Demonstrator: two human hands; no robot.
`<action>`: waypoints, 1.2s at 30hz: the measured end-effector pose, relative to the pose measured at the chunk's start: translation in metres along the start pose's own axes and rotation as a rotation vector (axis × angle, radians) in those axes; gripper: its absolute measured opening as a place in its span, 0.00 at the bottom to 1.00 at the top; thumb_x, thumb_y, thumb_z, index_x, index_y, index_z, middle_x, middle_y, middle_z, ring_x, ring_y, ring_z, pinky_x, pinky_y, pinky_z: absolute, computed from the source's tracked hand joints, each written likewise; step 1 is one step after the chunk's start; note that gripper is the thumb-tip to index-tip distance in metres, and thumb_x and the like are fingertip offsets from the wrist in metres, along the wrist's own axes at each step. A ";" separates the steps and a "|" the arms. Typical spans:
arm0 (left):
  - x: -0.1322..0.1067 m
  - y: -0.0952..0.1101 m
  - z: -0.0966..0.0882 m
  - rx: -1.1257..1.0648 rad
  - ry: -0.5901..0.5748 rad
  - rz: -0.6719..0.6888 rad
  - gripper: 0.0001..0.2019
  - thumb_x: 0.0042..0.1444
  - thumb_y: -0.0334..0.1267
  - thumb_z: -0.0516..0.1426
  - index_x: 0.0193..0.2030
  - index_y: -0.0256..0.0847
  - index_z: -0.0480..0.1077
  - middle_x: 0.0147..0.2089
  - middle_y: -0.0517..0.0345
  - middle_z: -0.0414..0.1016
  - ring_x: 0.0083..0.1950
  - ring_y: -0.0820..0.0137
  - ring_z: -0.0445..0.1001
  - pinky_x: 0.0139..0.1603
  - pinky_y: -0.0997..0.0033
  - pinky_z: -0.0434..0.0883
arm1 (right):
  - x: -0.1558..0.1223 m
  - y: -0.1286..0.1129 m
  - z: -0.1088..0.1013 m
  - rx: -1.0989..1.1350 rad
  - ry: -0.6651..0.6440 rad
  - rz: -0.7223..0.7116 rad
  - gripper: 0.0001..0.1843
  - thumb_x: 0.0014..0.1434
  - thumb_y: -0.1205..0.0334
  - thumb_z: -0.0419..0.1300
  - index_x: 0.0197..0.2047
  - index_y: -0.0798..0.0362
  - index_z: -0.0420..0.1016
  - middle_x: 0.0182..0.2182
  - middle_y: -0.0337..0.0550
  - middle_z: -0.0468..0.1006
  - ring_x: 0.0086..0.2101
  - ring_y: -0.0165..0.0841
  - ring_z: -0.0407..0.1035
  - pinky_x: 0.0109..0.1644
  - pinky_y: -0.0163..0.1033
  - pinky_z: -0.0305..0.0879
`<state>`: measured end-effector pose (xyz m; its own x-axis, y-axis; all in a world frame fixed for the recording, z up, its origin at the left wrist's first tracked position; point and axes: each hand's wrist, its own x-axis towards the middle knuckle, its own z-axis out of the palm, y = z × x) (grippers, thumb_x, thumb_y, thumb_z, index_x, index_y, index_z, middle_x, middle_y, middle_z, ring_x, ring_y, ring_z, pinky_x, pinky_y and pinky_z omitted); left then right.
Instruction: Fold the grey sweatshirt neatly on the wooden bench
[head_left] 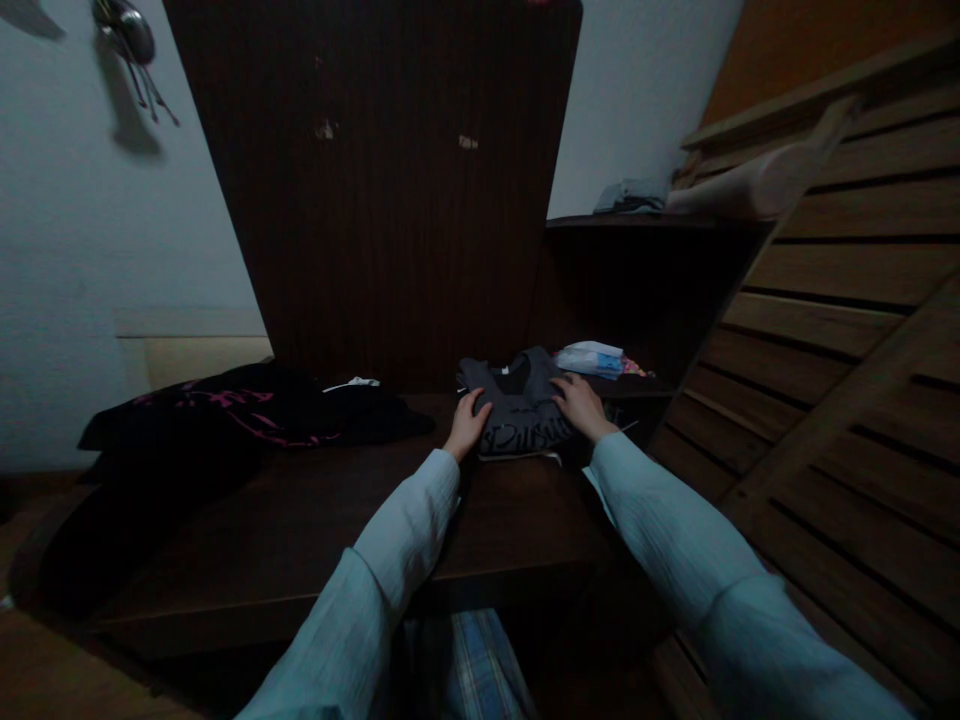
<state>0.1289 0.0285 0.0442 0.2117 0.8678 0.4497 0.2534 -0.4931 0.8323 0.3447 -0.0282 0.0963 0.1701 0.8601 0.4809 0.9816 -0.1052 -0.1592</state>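
Observation:
A folded grey T-shirt with dark lettering lies at the far right of a dark wooden table. My left hand rests flat on the shirt's left edge, fingers stretched out. On the shirt's right edge lies my right hand, fingers also spread and pressing down. Both arms wear pale blue sleeves.
A black garment with pink print lies heaped at the table's left. A white and blue packet sits behind the shirt. A tall dark wardrobe stands behind, a slatted wooden frame leans at right, folded cloth on a shelf.

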 end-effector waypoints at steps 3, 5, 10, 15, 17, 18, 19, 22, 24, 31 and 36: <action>-0.017 -0.020 0.003 0.020 -0.102 -0.085 0.20 0.54 0.39 0.54 0.53 0.36 0.63 0.54 0.44 0.63 0.57 0.64 0.62 0.60 0.64 0.55 | 0.001 -0.005 0.018 0.009 0.008 -0.089 0.22 0.55 0.65 0.53 0.54 0.57 0.66 0.57 0.55 0.58 0.55 0.46 0.53 0.56 0.48 0.53; -0.027 -0.030 0.002 0.031 -0.112 -0.068 0.20 0.56 0.40 0.52 0.54 0.36 0.61 0.55 0.45 0.61 0.58 0.65 0.61 0.61 0.65 0.54 | 0.002 -0.010 0.031 0.035 0.012 -0.153 0.23 0.57 0.63 0.51 0.56 0.58 0.63 0.59 0.54 0.56 0.57 0.44 0.49 0.59 0.47 0.48; -0.037 -0.039 0.002 0.023 -0.126 -0.056 0.21 0.57 0.42 0.50 0.56 0.40 0.58 0.56 0.47 0.61 0.58 0.67 0.61 0.61 0.65 0.53 | -0.002 -0.018 0.065 0.038 -0.127 -0.084 0.23 0.60 0.57 0.48 0.57 0.54 0.61 0.59 0.50 0.58 0.59 0.41 0.47 0.60 0.48 0.44; -0.038 -0.036 0.004 0.047 -0.105 -0.055 0.19 0.56 0.41 0.52 0.53 0.37 0.62 0.55 0.45 0.63 0.57 0.66 0.62 0.60 0.65 0.56 | 0.005 -0.010 0.079 0.103 -0.270 0.047 0.31 0.59 0.51 0.47 0.62 0.59 0.52 0.59 0.55 0.57 0.57 0.41 0.53 0.57 0.43 0.50; -0.038 -0.037 0.005 0.043 -0.084 -0.065 0.18 0.55 0.41 0.52 0.52 0.38 0.63 0.54 0.46 0.64 0.56 0.65 0.63 0.59 0.65 0.57 | 0.015 -0.004 0.079 0.122 -0.321 0.096 0.37 0.57 0.47 0.48 0.63 0.62 0.49 0.58 0.58 0.59 0.56 0.43 0.56 0.55 0.43 0.53; -0.038 -0.038 0.005 0.039 -0.077 -0.069 0.18 0.55 0.41 0.53 0.51 0.38 0.63 0.54 0.47 0.65 0.55 0.65 0.64 0.58 0.64 0.58 | 0.020 -0.001 0.079 0.121 -0.338 0.119 0.38 0.57 0.45 0.48 0.63 0.62 0.49 0.57 0.59 0.60 0.55 0.43 0.58 0.54 0.43 0.54; -0.038 -0.039 0.006 0.034 -0.072 -0.071 0.17 0.54 0.41 0.53 0.50 0.39 0.64 0.53 0.47 0.65 0.55 0.65 0.65 0.58 0.64 0.58 | 0.025 0.002 0.080 0.110 -0.347 0.140 0.38 0.56 0.44 0.48 0.62 0.62 0.51 0.56 0.59 0.62 0.54 0.44 0.59 0.53 0.44 0.56; -0.037 -0.042 0.007 0.028 -0.060 -0.061 0.17 0.54 0.41 0.53 0.50 0.40 0.64 0.52 0.48 0.67 0.54 0.65 0.66 0.58 0.63 0.59 | 0.034 0.005 0.082 0.052 -0.342 0.181 0.33 0.56 0.45 0.47 0.58 0.60 0.60 0.52 0.58 0.67 0.50 0.45 0.63 0.50 0.46 0.58; -0.037 -0.042 0.008 0.035 -0.059 -0.047 0.17 0.55 0.41 0.53 0.50 0.39 0.64 0.52 0.48 0.67 0.54 0.65 0.65 0.58 0.64 0.59 | 0.033 0.000 0.083 0.025 -0.330 0.202 0.30 0.57 0.47 0.47 0.55 0.60 0.64 0.51 0.59 0.68 0.50 0.46 0.63 0.48 0.47 0.58; -0.041 -0.040 -0.014 0.194 -0.028 0.089 0.16 0.57 0.40 0.49 0.52 0.41 0.63 0.52 0.50 0.66 0.53 0.66 0.65 0.55 0.66 0.62 | 0.002 -0.039 0.080 0.013 -0.117 0.193 0.21 0.58 0.61 0.45 0.49 0.61 0.70 0.50 0.60 0.68 0.51 0.49 0.60 0.49 0.51 0.57; -0.038 -0.053 -0.076 0.465 0.233 0.094 0.14 0.55 0.30 0.47 0.45 0.40 0.68 0.47 0.50 0.67 0.51 0.65 0.66 0.53 0.65 0.62 | -0.019 -0.060 0.079 0.305 0.024 0.123 0.20 0.56 0.63 0.43 0.46 0.54 0.72 0.44 0.47 0.74 0.45 0.38 0.66 0.49 0.42 0.60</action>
<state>0.0357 0.0262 0.0077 0.0517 0.7834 0.6194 0.6466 -0.4989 0.5770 0.2758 0.0013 0.0281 0.2917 0.8379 0.4614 0.8828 -0.0502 -0.4670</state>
